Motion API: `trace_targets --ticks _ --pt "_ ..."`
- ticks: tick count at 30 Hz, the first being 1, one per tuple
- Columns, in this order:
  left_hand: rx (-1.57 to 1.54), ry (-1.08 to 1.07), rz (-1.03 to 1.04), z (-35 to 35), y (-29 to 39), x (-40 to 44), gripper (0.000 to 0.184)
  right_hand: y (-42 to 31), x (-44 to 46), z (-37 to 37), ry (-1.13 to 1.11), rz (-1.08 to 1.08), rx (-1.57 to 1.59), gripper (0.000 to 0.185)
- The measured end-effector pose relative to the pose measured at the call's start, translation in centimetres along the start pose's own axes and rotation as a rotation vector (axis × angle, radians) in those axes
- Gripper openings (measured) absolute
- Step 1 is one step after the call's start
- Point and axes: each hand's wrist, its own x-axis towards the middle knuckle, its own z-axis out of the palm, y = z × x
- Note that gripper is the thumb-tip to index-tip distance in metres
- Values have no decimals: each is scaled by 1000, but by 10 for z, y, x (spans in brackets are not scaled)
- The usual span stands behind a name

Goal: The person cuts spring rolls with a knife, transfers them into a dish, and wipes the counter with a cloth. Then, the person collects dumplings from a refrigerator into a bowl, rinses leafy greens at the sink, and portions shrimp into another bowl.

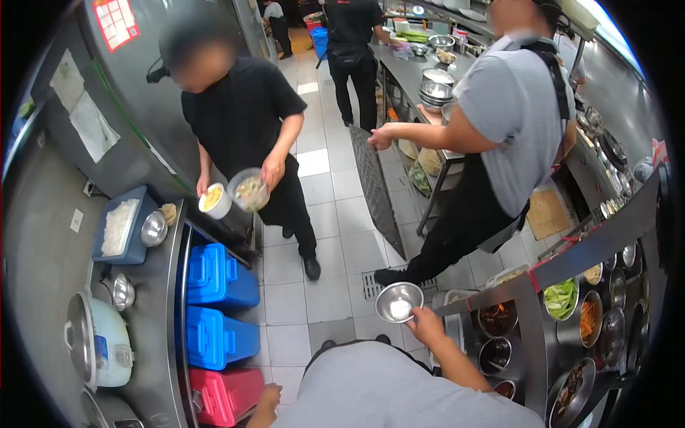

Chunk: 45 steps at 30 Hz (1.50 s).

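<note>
Metal bowl, lower centre, presumably light, stiff, slick: is being pinched at its rim, likely the best hold, by right hand; left hand: grip unclear.

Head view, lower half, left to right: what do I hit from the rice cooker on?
Rice cooker → nearer blue lidded bin → left hand → metal bowl → right hand gripping it → green leaves → shredded carrot.
</note>
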Motion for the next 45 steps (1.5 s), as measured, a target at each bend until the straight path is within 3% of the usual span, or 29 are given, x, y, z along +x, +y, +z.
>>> trace_targets --ticks 1,3,6,10,12,13,14,16,17,19,20,22,25,28,29,30,32,33,34,36,42,45 --pt "-3 8 5 4 5 5 36 -1 5 0 -27 -7 -14 29" --pt "-588 213 -298 17 5 4 42 1 19 3 -38 -51 8 29" --pt "-652 268 -321 29 48 -14 49 -5 25 3 -66 -104 28 29" --pt "-985 85 -394 49 33 -10 51 -21 41 -4 -88 -158 46 28" --pt "-744 248 -285 71 73 -49 59 -20 45 -5 -121 -172 40 28" --pt "-531 274 -191 60 111 -78 53 -20 49 -6 -142 -183 34 29" --pt "-539 278 -196 61 111 -75 53 -19 52 -7 -148 -191 32 29" --pt "-261 325 -374 56 115 -70 43 -17 54 -10 -152 -178 58 29" --pt "-270 324 -379 53 118 -70 43 -16 56 -12 -159 -184 53 29" --pt "-60 496 -468 45 124 -65 37 -12 60 -14 -161 -143 48 29" --pt "-67 494 -473 45 127 -63 37 -10 64 -13 -167 -147 43 29" --pt "-578 361 -353 46 131 -53 39 -4 75 -8 -152 -103 48 30" --pt "-601 206 -348 57 112 -29 37 -7 103 -7 -158 -77 95 30" --pt "-599 132 91 83 41 32 27 -23 140 -8 -149 -70 39 30" --pt "-124 228 74 71 87 13 13 -27 155 -7 -146 -73 31 30" --pt "-131 229 80 67 119 13 13 -31 170 -5 -160 -95 3 29" --pt "-365 412 -204 49 174 18 9 -44 204 -2 -175 -120 -33 29" --pt "-321 397 -223 34 202 19 15 -52 218 -5 -189 -124 -38 29" --pt "-333 392 -225 30 200 37 15 -59 233 -6 -205 -127 -46 28" --pt "47 285 -230 36 179 98 25 -66 268 -3 -208 -111 -98 28" --pt "129 91 -543 -65 243 223 40 -119 367 -21 -120 -81 -146 24" --pt "781 45 -82 -123 184 329 38 -150 420 -33 -59 -47 -109 24"
